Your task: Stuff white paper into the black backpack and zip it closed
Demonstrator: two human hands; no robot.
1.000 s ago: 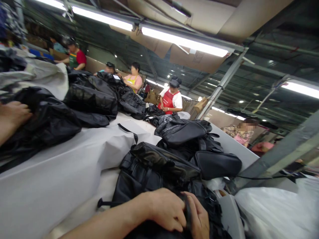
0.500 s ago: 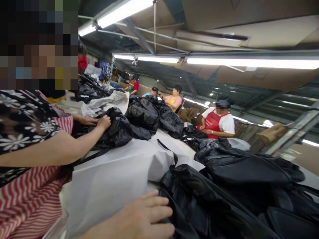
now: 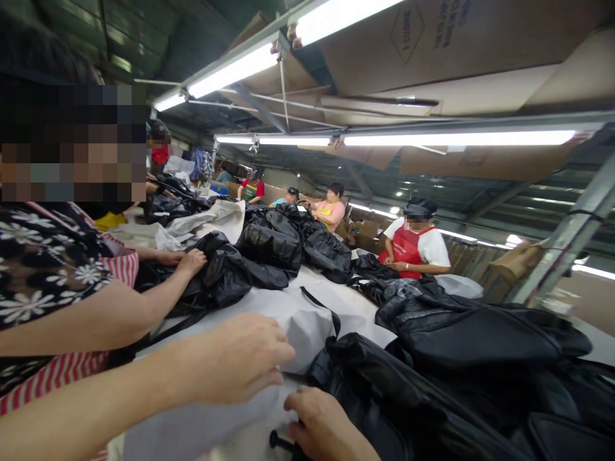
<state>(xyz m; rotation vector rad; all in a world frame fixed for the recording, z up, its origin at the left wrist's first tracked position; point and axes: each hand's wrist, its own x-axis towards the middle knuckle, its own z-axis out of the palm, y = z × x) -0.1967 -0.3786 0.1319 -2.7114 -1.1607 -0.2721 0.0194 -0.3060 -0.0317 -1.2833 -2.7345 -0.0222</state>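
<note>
Above the white sheet, my left hand reaches in from the left, its fingers loosely bent, thumb a little apart, and nothing visible in it. My right hand is at the bottom edge, beside the black bag. Its fingers curl by a small dark object with a rounded end, partly hidden under the hand; what it is cannot be made out. The black bag lies right of both hands, its folds glossy. A black strap crosses the sheet.
Close on the left, a person in a floral top has both hands on a black bag. More black bags are heaped at the right. Across the table stands a person in a red apron. Lamps hang overhead.
My left hand has risen and moved forward over the sheet. My right hand and the small dark object have come into view at the bottom. The view has tilted slightly upward.
</note>
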